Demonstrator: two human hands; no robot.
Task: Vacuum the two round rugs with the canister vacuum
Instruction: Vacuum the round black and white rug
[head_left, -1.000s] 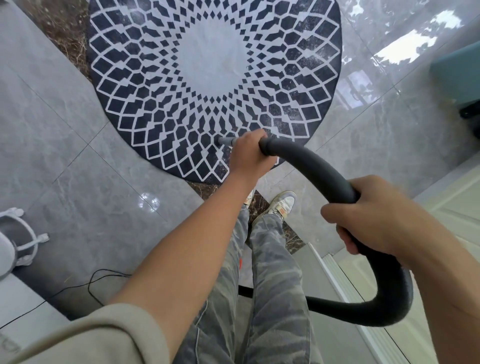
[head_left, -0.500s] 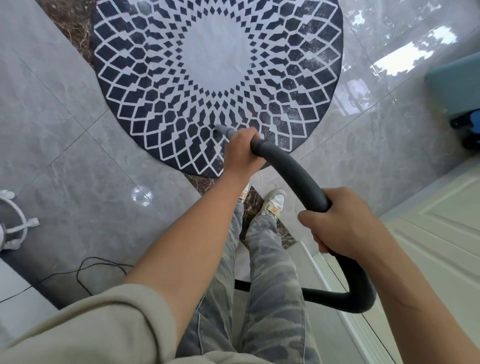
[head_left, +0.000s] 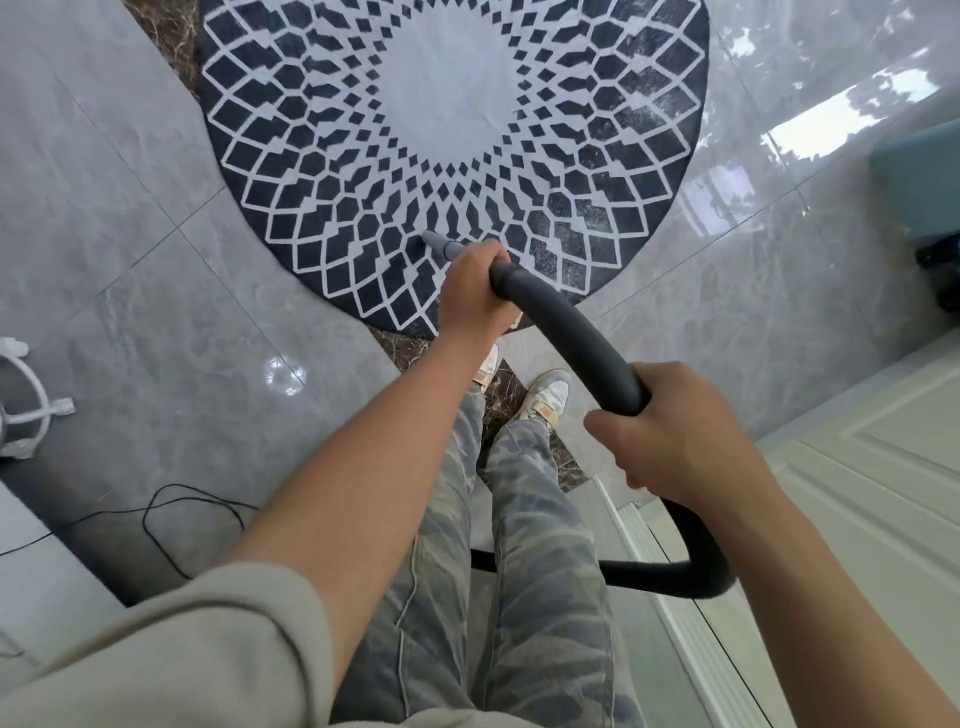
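Judging by the scene, the work is partway through one rug. The grey nozzle has its tip on the near part of the round black-and-white rug, which lies on the grey tiled floor just beyond the person's feet. Pale dusty smears on the rug's right side suggest that area is not yet cleaned. No second rug or canister is in view, so I cannot tell their state. The left hand is curled tightly round the nozzle's rear end. Nearer and to the right, the right hand grips the black hose, fingers wrapped round it.
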